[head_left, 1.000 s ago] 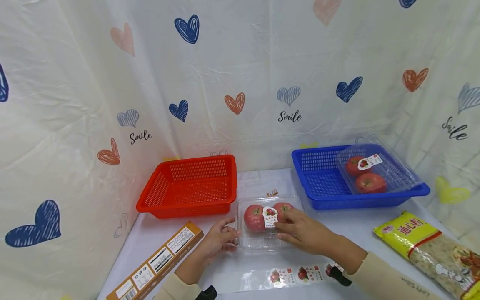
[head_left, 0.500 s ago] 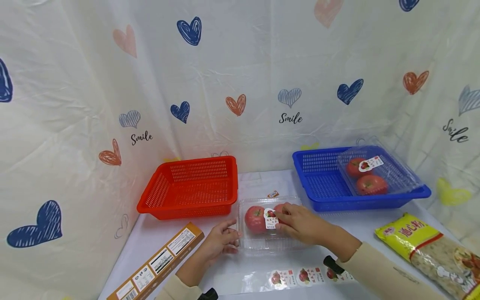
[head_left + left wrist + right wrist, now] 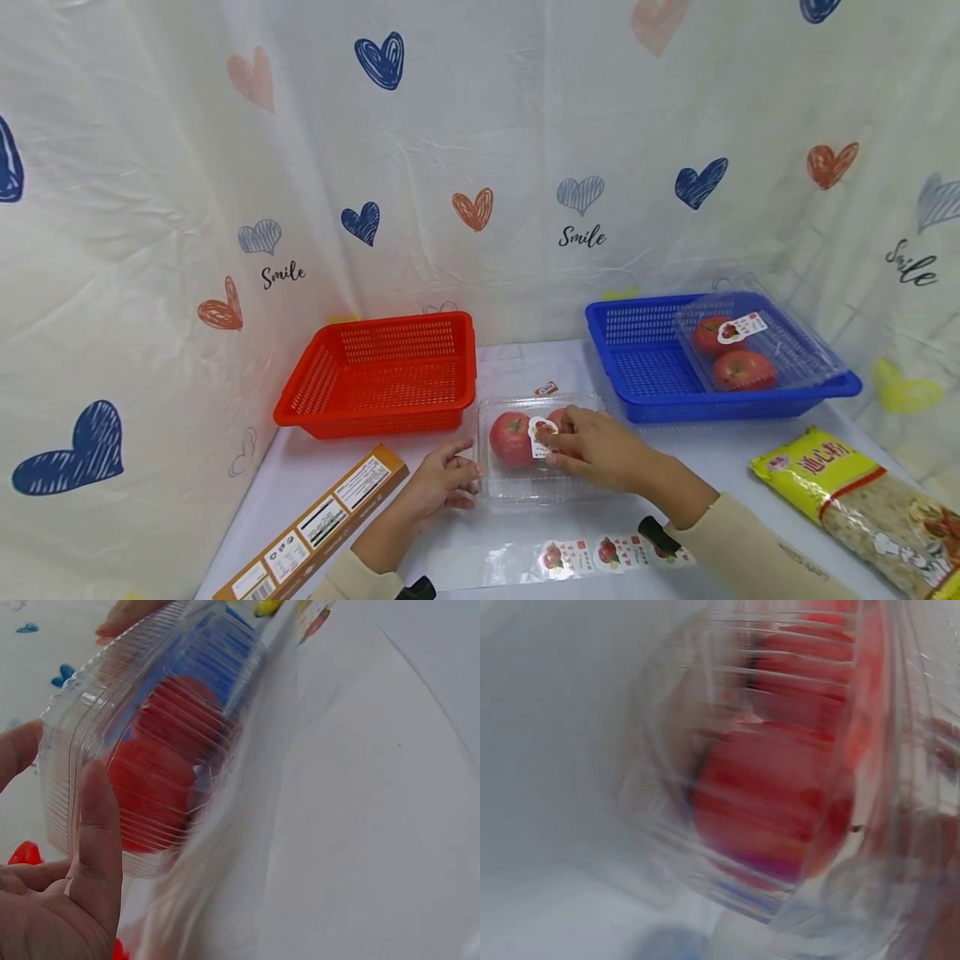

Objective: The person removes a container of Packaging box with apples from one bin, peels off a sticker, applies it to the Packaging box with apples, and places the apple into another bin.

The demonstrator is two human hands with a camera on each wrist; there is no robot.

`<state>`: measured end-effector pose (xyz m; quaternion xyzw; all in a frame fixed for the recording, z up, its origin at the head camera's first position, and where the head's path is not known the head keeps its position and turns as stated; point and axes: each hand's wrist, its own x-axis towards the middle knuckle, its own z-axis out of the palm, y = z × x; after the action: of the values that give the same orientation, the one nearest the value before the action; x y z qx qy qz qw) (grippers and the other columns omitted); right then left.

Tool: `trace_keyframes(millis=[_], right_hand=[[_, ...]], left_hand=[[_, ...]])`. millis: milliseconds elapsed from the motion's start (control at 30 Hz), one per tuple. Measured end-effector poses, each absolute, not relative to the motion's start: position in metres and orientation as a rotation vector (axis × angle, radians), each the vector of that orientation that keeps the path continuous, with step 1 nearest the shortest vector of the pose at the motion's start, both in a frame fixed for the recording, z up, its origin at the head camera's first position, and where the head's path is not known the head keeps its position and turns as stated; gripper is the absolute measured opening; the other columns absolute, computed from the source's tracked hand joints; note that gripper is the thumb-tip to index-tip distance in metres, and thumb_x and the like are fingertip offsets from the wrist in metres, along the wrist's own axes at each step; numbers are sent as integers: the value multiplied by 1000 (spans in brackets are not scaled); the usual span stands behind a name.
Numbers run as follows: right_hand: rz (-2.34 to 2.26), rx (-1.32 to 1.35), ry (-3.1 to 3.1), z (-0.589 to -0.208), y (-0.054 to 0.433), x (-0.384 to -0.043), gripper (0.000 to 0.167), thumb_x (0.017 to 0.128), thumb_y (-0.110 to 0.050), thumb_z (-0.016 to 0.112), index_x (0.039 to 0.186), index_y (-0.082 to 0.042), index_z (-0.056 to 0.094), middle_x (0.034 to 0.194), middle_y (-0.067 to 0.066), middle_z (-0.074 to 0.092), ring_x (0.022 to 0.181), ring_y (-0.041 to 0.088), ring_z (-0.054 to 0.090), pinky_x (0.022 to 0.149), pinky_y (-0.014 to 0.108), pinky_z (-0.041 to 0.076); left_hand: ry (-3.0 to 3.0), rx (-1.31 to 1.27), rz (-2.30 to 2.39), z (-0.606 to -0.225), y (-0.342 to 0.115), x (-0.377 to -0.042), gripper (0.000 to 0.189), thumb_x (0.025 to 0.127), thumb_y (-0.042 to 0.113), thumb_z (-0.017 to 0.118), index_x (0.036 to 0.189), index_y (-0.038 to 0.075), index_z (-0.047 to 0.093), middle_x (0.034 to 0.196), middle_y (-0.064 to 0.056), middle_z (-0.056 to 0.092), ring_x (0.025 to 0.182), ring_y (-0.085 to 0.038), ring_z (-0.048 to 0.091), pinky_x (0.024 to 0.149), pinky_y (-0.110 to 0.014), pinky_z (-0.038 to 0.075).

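A clear plastic clamshell box [image 3: 517, 487] with two red apples [image 3: 512, 439] inside lies mid-table in the head view, its lid down. On the lid is a white label sticker [image 3: 538, 448] with a fruit picture. My right hand [image 3: 603, 450] rests over the lid, fingertips touching the sticker and covering part of it and of the right apple. At the box's left edge, my left hand [image 3: 438, 483] touches the side; in the left wrist view its thumb [image 3: 97, 840] lies straight against the ribbed plastic. Through the blurred right wrist view, an apple [image 3: 772, 802] shows behind the box wall.
A red basket [image 3: 375, 423] stands at the back left. The blue basket [image 3: 712, 407] at the back right holds another labelled apple box [image 3: 806, 367]. Nearby lie a long brown carton [image 3: 322, 521], a sticker strip [image 3: 510, 567] and a yellow-topped food bag [image 3: 862, 500].
My right hand has shifted slightly left over the lid, and its fingertips now cover more of the sticker. My left hand keeps its place at the box's edge.
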<state>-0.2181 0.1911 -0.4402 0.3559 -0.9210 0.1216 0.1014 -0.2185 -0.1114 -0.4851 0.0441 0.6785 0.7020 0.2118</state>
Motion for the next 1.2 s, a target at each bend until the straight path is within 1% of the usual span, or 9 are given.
trace_keyframes(millis=[200, 367, 500, 767, 900, 1000, 1033, 1100, 1200], right_hand=[[469, 1125, -2555, -449, 198, -214, 33, 93, -51, 60, 115, -30, 73, 86, -14, 34, 78, 2, 37, 70, 27, 27], [508, 1183, -2430, -452, 203, -212, 29, 91, -44, 66, 108, -24, 77, 86, -14, 36, 78, 3, 37, 70, 26, 28], [539, 1213, -2359, -454, 206, -211, 25, 90, -40, 69, 101, -20, 79, 85, -13, 39, 80, 4, 39, 71, 26, 32], [520, 1246, -2315, -452, 211, -211, 27, 90, -40, 69, 101, -18, 79, 85, -14, 42, 79, 4, 40, 69, 25, 38], [586, 1242, -2397, -445, 212, -213, 20, 87, -36, 73, 95, -19, 80, 92, -11, 49, 85, 6, 44, 71, 27, 44], [639, 1156, -2465, -437, 214, -218, 13, 86, -32, 74, 91, -20, 78, 100, -8, 54, 92, 9, 48, 74, 30, 48], [649, 1112, -2486, -434, 214, -221, 11, 86, -31, 74, 90, -21, 77, 101, -7, 55, 93, 10, 50, 75, 31, 50], [650, 1021, -2536, -429, 215, -227, 15, 88, -31, 73, 94, -18, 76, 104, -4, 58, 96, 14, 53, 79, 35, 52], [618, 880, -2666, -422, 217, -236, 29, 90, -36, 69, 109, -15, 73, 114, 2, 59, 106, 22, 56, 87, 43, 51]], left_hand=[[1880, 121, 1953, -485, -111, -219, 73, 86, 21, 76, 146, 2, 38, 94, -9, 64, 73, -20, 61, 65, -34, 58], [1884, 124, 1946, -485, -111, -220, 73, 86, 22, 76, 146, 3, 39, 94, -9, 64, 73, -20, 61, 66, -34, 58], [1884, 131, 1937, -485, -111, -220, 73, 87, 22, 75, 147, 3, 39, 95, -9, 63, 73, -19, 61, 66, -34, 58], [1895, 129, 1938, -483, -113, -219, 72, 87, 21, 74, 147, 2, 38, 96, -11, 64, 74, -20, 61, 66, -34, 58], [1903, 141, 1929, -483, -114, -217, 73, 88, 23, 74, 148, 3, 37, 98, -13, 63, 74, -21, 62, 65, -34, 58], [1902, 127, 1921, -485, -115, -215, 72, 89, 25, 72, 147, 2, 36, 95, -13, 62, 72, -20, 62, 64, -35, 58], [1902, 116, 1916, -485, -115, -215, 71, 90, 27, 72, 146, 2, 36, 95, -13, 61, 71, -20, 62, 63, -35, 58], [1908, 96, 1894, -485, -114, -213, 68, 92, 30, 69, 145, 2, 36, 96, -13, 60, 71, -20, 62, 63, -35, 58], [1931, 58, 1848, -484, -112, -208, 68, 94, 41, 63, 143, 2, 35, 101, -14, 58, 72, -21, 62, 63, -35, 58]])
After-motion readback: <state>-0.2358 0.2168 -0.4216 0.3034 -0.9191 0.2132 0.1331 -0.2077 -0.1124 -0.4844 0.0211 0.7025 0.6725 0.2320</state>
